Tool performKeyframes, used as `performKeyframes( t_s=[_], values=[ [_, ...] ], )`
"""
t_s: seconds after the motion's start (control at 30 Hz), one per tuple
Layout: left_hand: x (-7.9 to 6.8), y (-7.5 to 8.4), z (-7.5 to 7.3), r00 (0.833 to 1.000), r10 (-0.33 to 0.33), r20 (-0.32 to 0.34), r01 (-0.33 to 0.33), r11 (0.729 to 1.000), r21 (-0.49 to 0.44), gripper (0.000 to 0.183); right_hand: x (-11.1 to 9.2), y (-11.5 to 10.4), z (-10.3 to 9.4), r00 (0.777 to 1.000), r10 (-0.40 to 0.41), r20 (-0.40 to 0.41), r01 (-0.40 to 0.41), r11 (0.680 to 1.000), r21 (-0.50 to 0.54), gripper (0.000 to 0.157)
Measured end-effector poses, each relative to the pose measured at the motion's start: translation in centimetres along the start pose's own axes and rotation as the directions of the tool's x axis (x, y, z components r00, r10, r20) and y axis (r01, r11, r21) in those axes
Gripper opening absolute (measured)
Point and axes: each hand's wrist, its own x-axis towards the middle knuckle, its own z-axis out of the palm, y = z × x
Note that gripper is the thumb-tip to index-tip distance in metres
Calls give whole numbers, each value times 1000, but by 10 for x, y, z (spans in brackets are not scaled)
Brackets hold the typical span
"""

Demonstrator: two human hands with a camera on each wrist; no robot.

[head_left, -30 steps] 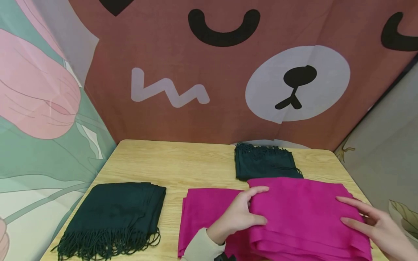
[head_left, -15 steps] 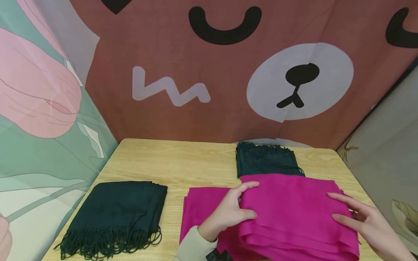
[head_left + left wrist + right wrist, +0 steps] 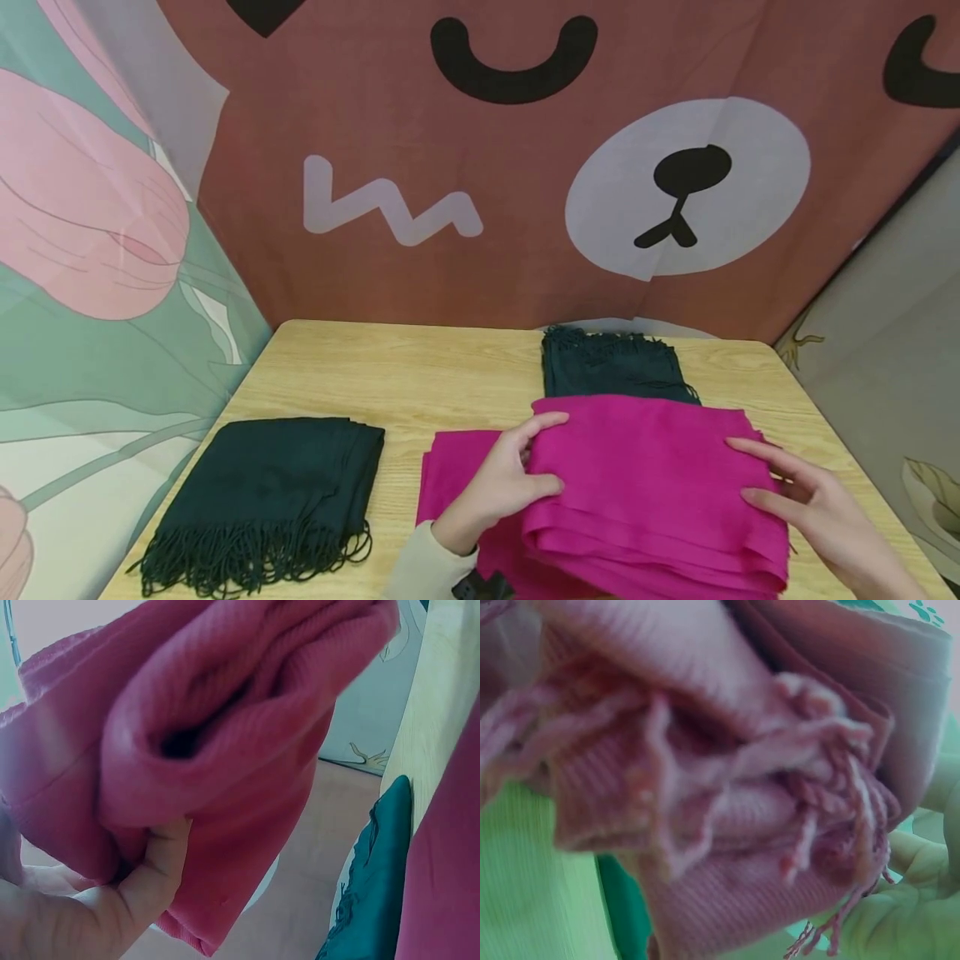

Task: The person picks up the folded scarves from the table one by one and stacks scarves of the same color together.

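Between both hands is a folded magenta scarf (image 3: 652, 483), raised off the table in the head view. My left hand (image 3: 498, 483) grips its left side, thumb and a finger showing on top. On the opposite side my right hand (image 3: 813, 496) holds the edge, two fingers over the upper face; its other fingers are partly hidden. Twisted fringe (image 3: 817, 787) hangs from the scarf in the right wrist view. In the left wrist view its thick folds (image 3: 210, 750) lie against my thumb. A second magenta scarf (image 3: 457, 467) lies folded on the table below, partly covered.
A folded dark green scarf (image 3: 277, 475) lies at the table's left, fringe toward me. Another dark green scarf (image 3: 607, 367) sits at the back right, partly hidden by the held one. The wooden table (image 3: 390, 367) ends at a printed cloth backdrop (image 3: 375, 283).
Both hands have moved left, carrying the folded magenta scarf with them, and it now covers more of the magenta scarf on the table. The dark green scarves stay put.
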Motion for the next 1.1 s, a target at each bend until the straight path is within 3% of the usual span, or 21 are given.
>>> performKeyframes(
  t_s=[0.13, 0.37, 0.8, 1.1],
  values=[
    [-3, 0, -6, 1000, -4, -8, 4, 1000, 20, 66, 3, -4, 5, 999, 31, 27, -33, 998, 47, 52],
    [-6, -3, -15, 999, 14, -39, -12, 998, 54, 64, 9, -9, 16, 1000, 11, 10, -11, 999, 43, 53],
    [-21, -4, -38, 999, -12, -36, 14, 998, 53, 63, 19, -17, 36, 986, -159, 48, 151, 978, 142, 50],
    [-30, -5, -53, 999, -13, -48, 15, 998, 56, 60, 30, -25, 52, 981, -176, 79, 160, 971, 177, 49]
  ],
)
